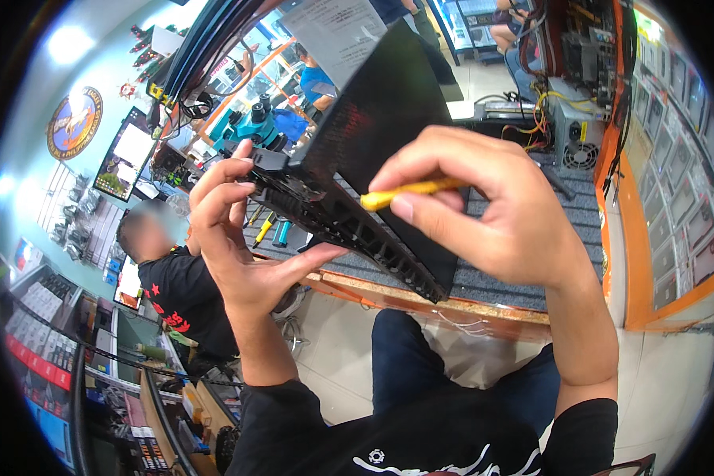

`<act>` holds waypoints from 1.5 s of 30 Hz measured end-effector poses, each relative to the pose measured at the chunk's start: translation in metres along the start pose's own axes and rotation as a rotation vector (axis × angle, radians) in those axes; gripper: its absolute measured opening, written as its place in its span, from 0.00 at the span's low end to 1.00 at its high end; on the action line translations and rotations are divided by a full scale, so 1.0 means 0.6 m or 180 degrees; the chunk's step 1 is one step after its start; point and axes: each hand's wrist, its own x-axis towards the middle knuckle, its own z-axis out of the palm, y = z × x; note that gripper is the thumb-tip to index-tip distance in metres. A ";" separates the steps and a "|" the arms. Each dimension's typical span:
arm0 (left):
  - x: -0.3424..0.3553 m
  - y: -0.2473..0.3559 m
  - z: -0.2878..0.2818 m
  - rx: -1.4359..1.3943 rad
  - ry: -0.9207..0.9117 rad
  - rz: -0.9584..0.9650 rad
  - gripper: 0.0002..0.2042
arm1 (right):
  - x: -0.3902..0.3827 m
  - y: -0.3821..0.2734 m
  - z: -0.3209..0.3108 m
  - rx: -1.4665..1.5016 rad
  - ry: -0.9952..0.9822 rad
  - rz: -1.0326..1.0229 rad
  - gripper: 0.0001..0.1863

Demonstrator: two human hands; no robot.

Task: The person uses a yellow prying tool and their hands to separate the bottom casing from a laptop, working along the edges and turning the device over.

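A black, flat, laptop-like device point(377, 119) is held up on edge above the bench, its slotted, vented edge point(365, 234) turned toward me. My left hand point(234, 230) grips its left end, fingers behind and thumb along the lower edge. Between the thumb and fingers of my right hand point(484, 202) is a slim yellow stick-like tool point(408, 193). Its rounded end lies close to the slotted edge; whether it touches I cannot tell. The tool's other end is hidden by my palm.
Under the device is a bench with a grey ribbed mat point(500, 274). Hand tools point(266, 230) lie on it, left of the device. A teal microscope point(254, 123) stands behind. At right is a power supply point(579, 147) with cables. A person in black point(186, 293) sits at left.
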 end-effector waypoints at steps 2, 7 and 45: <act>0.002 0.003 0.003 -0.0019 -0.0042 -0.0037 0.49 | -0.027 0.002 0.014 -0.0086 0.0171 -0.0086 0.08; 0.000 0.007 -0.002 -0.0031 0.0024 -0.0094 0.51 | -0.080 0.019 0.054 -0.0125 0.0378 -0.0077 0.09; 0.010 0.001 -0.017 0.0509 -0.0358 0.0128 0.51 | -0.102 0.021 0.060 -0.0028 0.0681 0.0272 0.10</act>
